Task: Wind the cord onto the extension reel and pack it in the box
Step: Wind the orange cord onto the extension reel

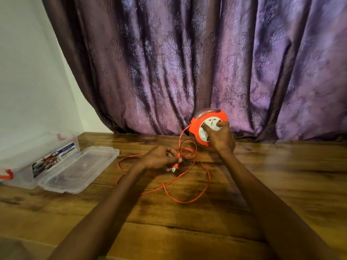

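A wooden bench [262, 184] fills the near view, with purple curtains [187, 62] hanging behind it. Nearest, loose loops of the thin orange cord [185, 201] sprawl across the wood, limp and light, likely to tangle unless fed under slight tension. The left hand [159, 158] pinches the cord near its plug [173, 168], fingers curled round it. At far left sits the open clear plastic box [28, 166], its lid [78, 169] lying beside it. Farther back, the right hand [221, 137] grips the orange extension reel [197, 126], standing on edge, fingers bent onto its white socket face, seemingly the turning part.
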The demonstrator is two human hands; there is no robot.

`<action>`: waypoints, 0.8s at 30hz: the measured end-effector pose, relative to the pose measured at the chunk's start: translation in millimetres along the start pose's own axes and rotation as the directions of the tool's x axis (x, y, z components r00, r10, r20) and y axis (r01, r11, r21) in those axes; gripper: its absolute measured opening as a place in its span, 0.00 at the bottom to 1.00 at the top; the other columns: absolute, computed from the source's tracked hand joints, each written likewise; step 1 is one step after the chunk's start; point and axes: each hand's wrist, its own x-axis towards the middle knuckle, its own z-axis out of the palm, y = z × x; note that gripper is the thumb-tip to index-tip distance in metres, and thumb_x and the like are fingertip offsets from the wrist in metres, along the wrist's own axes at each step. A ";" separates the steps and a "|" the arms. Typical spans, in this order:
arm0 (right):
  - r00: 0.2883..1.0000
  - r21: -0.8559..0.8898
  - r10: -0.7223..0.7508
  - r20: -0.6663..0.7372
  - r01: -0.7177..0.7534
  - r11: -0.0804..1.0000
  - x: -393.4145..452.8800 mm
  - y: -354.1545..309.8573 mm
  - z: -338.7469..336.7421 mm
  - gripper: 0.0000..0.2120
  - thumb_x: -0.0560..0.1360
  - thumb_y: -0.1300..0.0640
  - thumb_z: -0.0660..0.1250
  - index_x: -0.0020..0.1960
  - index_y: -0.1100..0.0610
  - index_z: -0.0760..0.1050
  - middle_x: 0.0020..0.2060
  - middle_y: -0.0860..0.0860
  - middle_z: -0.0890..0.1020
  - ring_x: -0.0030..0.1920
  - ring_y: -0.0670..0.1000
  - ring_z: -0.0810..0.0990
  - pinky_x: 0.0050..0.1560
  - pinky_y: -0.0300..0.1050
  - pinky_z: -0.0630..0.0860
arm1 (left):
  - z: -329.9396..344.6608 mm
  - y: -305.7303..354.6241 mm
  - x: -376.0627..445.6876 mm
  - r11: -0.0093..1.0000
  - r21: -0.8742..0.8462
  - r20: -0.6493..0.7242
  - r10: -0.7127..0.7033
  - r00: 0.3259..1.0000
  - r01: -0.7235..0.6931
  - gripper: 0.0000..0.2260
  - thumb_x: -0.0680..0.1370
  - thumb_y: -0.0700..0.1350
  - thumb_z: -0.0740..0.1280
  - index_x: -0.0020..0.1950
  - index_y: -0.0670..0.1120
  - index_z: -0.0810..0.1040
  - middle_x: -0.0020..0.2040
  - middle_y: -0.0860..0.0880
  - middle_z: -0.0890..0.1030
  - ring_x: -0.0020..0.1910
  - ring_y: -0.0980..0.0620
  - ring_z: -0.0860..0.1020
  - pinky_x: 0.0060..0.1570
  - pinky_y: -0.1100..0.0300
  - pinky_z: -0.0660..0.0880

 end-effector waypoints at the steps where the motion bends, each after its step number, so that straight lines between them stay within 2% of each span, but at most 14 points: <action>1: 1.000 -0.005 0.002 0.003 -0.001 1.000 0.9 0.2 -0.6 0.30 0.62 0.28 0.70 0.56 0.44 0.69 0.56 0.58 0.82 0.58 0.61 0.80 0.55 0.50 0.71 | 9.5 1.7 3.1 0.997 -0.073 0.002 -0.033 0.999 0.033 0.06 0.75 0.38 0.73 0.42 0.44 0.77 0.30 0.48 0.79 0.22 0.58 0.74 0.23 0.67 0.71; 3: 1.000 -0.018 0.003 0.006 -0.002 1.000 2.0 0.2 -2.0 0.30 0.62 0.29 0.70 0.57 0.45 0.70 0.56 0.57 0.82 0.58 0.61 0.79 0.55 0.51 0.71 | 23.0 2.1 9.7 0.996 -0.074 -0.037 -0.060 0.998 0.057 0.08 0.73 0.40 0.75 0.39 0.44 0.78 0.30 0.48 0.79 0.23 0.56 0.74 0.26 0.65 0.71; 6: 1.000 -0.038 -0.003 0.001 0.003 0.999 3.0 -0.7 -3.2 0.31 0.63 0.30 0.70 0.58 0.45 0.70 0.57 0.57 0.82 0.58 0.61 0.79 0.55 0.50 0.72 | 35.0 -2.5 17.3 0.984 0.175 -0.097 -0.029 0.995 0.045 0.06 0.69 0.42 0.78 0.39 0.45 0.82 0.32 0.50 0.81 0.29 0.59 0.74 0.34 0.62 0.71; 10: 1.000 -0.062 -0.014 0.013 0.015 0.998 2.7 0.3 -3.2 0.30 0.63 0.30 0.71 0.57 0.46 0.70 0.57 0.58 0.82 0.58 0.61 0.79 0.55 0.50 0.72 | 49.0 -11.7 21.0 0.969 0.247 -0.113 0.023 0.993 0.006 0.08 0.68 0.44 0.79 0.36 0.46 0.81 0.34 0.48 0.82 0.26 0.63 0.73 0.32 0.64 0.69; 12: 1.000 -0.066 -0.018 0.019 0.019 0.998 2.7 0.6 -2.8 0.30 0.63 0.30 0.71 0.57 0.46 0.70 0.56 0.58 0.82 0.58 0.61 0.79 0.55 0.50 0.72 | 50.5 -15.4 21.7 0.982 0.186 -0.174 0.022 0.985 0.011 0.12 0.68 0.47 0.80 0.38 0.47 0.78 0.33 0.49 0.81 0.29 0.57 0.75 0.33 0.61 0.70; 15: 0.999 -0.070 -0.028 0.026 0.030 0.997 2.3 0.9 -2.1 0.30 0.63 0.30 0.71 0.56 0.46 0.70 0.57 0.58 0.82 0.58 0.61 0.79 0.55 0.50 0.72 | 39.1 -16.8 25.0 0.999 -0.039 -0.281 -0.039 0.959 0.029 0.15 0.70 0.50 0.78 0.37 0.48 0.73 0.32 0.44 0.81 0.28 0.49 0.78 0.29 0.60 0.73; 17: 0.999 -0.072 -0.036 0.028 0.037 0.997 2.3 1.8 -1.5 0.29 0.62 0.30 0.71 0.56 0.45 0.70 0.57 0.58 0.82 0.59 0.61 0.79 0.55 0.50 0.72 | 27.6 -15.9 28.4 0.998 -0.060 -0.350 -0.016 0.937 -0.005 0.14 0.72 0.49 0.76 0.37 0.50 0.72 0.30 0.46 0.80 0.26 0.54 0.77 0.27 0.62 0.72; 20: 0.998 -0.066 -0.042 0.037 0.045 0.997 1.9 3.0 -0.8 0.30 0.62 0.29 0.70 0.55 0.45 0.70 0.57 0.57 0.82 0.59 0.61 0.79 0.55 0.50 0.72 | 17.6 -11.4 30.2 0.992 0.079 -0.319 0.121 0.940 -0.101 0.07 0.76 0.41 0.72 0.41 0.48 0.76 0.33 0.52 0.77 0.25 0.68 0.74 0.25 0.73 0.69; 22: 0.997 -0.066 -0.059 0.051 0.063 0.996 2.1 3.3 -0.6 0.30 0.62 0.29 0.71 0.55 0.46 0.71 0.57 0.57 0.82 0.59 0.60 0.80 0.56 0.50 0.72 | 14.4 -10.3 29.2 0.984 0.117 -0.294 0.161 0.942 -0.132 0.07 0.78 0.36 0.68 0.42 0.47 0.77 0.35 0.51 0.78 0.27 0.70 0.74 0.29 0.75 0.69; 24: 0.993 -0.066 -0.093 0.074 0.098 0.993 3.0 3.2 -1.8 0.29 0.62 0.30 0.71 0.54 0.46 0.71 0.57 0.57 0.83 0.58 0.60 0.80 0.55 0.50 0.73 | 8.8 -12.2 24.8 0.987 0.051 -0.291 0.158 0.944 -0.149 0.11 0.78 0.33 0.65 0.40 0.46 0.77 0.35 0.51 0.80 0.29 0.70 0.76 0.35 0.74 0.71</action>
